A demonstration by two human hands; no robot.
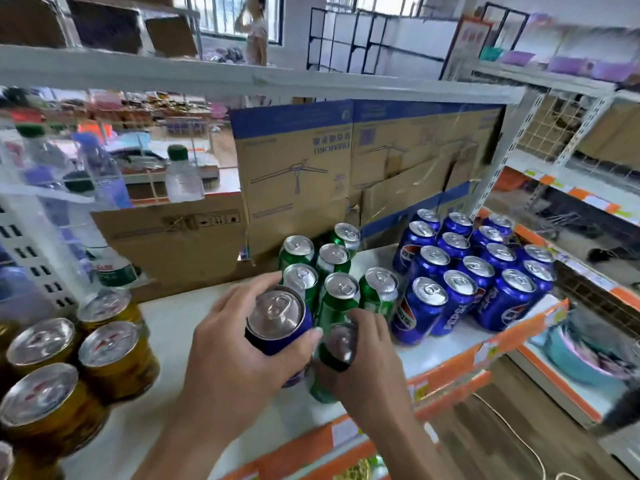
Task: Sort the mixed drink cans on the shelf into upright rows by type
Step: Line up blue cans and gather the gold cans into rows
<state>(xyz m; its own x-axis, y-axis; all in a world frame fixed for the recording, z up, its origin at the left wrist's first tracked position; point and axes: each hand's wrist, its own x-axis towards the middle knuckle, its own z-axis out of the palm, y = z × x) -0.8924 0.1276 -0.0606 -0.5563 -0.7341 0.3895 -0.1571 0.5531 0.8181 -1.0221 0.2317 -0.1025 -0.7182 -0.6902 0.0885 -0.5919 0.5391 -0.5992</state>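
Cans (334, 254) on the white shelf (194, 317), upright and gathered by colour. Gripped a blue can (277, 320) in the left hand (235, 348), fingers and thumb curled round its upper wall, top tipped slightly toward the camera. Gripped a green can (323, 386) in the right hand (370, 372), fingers wrapped over its top edge; too blurred to tell whether standing on the shelf or lifted. Both held cans just beside each other near the front edge, directly before the green cluster (341, 289), six cans packed close at mid-shelf.

To the right, the blue block (460, 282), set in tidy rows out to the shelf's right end and parted from the green by a narrow gap. Between the held blue can and that block: the right hand and the front green cans. At the left end, gold cans (114, 355), well apart from the hands.

Closed off at the rear by tall cardboard boxes (294, 174) with upside-down print and a lower carton (180, 237) beside them. Clear water bottles (183, 178) behind and to the left. Roofed by an upper shelf board (242, 77). Edged in front with an orange price strip (450, 372). Flanked on the right by another rack, with a teal basin (571, 355) low down. Far back by a window, a person (256, 32), blurred.
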